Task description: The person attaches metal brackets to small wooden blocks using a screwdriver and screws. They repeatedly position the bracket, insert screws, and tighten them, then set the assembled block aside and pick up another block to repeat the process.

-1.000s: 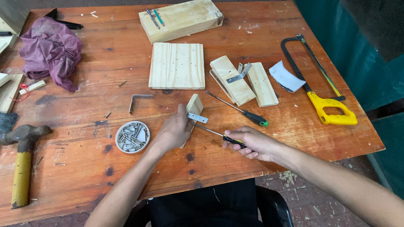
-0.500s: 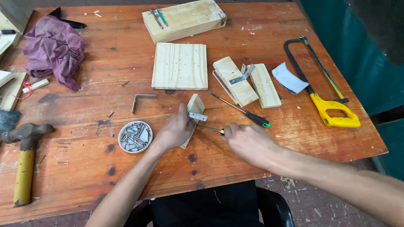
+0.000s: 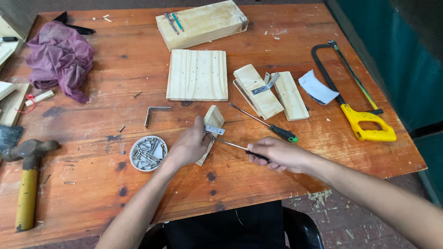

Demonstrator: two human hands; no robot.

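Hands: left (image 3: pixel 188 147) steadies block (image 3: pixel 213 117), right (image 3: pixel 277 154) grips screwdriver (image 3: pixel 233 145).

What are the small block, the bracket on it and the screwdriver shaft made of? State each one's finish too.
Block: bare, pale wood, grain lines showing, apparently unvarnished. Bracket: thin silvery strip, likely plated steel, with a dull shine. Shaft: slim grey rod, probably steel; its handle is hidden in the right hand.

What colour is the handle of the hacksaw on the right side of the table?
Yellow; the hacksaw handle shows clearly in the head view.
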